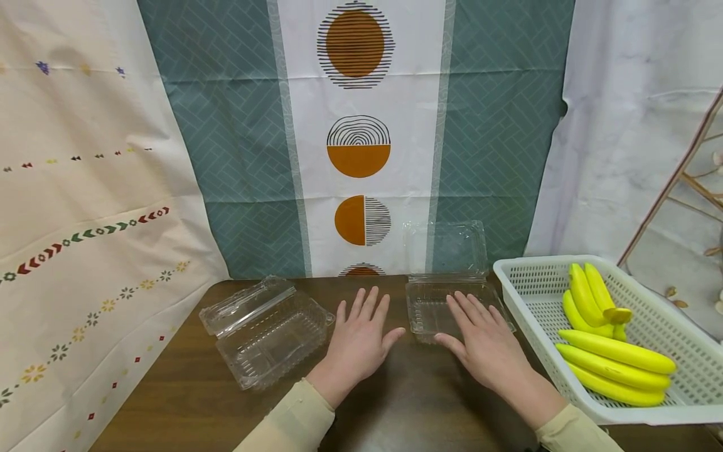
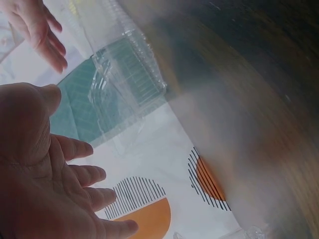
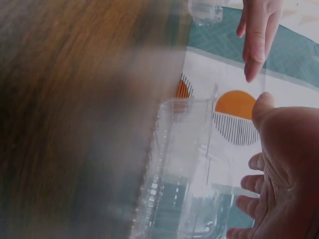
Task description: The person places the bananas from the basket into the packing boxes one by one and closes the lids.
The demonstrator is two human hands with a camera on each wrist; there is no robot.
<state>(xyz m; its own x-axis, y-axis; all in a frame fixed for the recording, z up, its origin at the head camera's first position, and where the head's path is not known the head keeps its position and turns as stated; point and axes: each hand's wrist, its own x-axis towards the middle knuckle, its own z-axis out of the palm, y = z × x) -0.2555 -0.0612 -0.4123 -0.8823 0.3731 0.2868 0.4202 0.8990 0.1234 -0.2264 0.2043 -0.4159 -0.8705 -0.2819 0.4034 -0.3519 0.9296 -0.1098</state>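
Note:
My left hand (image 1: 359,339) is held palm down over the middle of the table, fingers spread and holding nothing. Just to its left lies a clear plastic clamshell container (image 1: 271,345) with its lid folded back. My right hand (image 1: 487,342), also palm down and empty, hovers in front of a second clear clamshell container (image 1: 423,307), whose lid (image 1: 446,248) stands up at the back. In the left wrist view, the fingers (image 2: 79,174) are extended in the air, apart from the table. The right wrist view has the second container (image 3: 169,169) beyond the loosely bent fingers.
A white perforated basket (image 1: 531,339) stands at the right, holding several yellow bananas (image 1: 615,367) in bunches. The brown wooden table (image 1: 390,408) ends at a patterned curtain (image 1: 361,157) behind. A cream cloth (image 1: 113,251) hangs along the left side.

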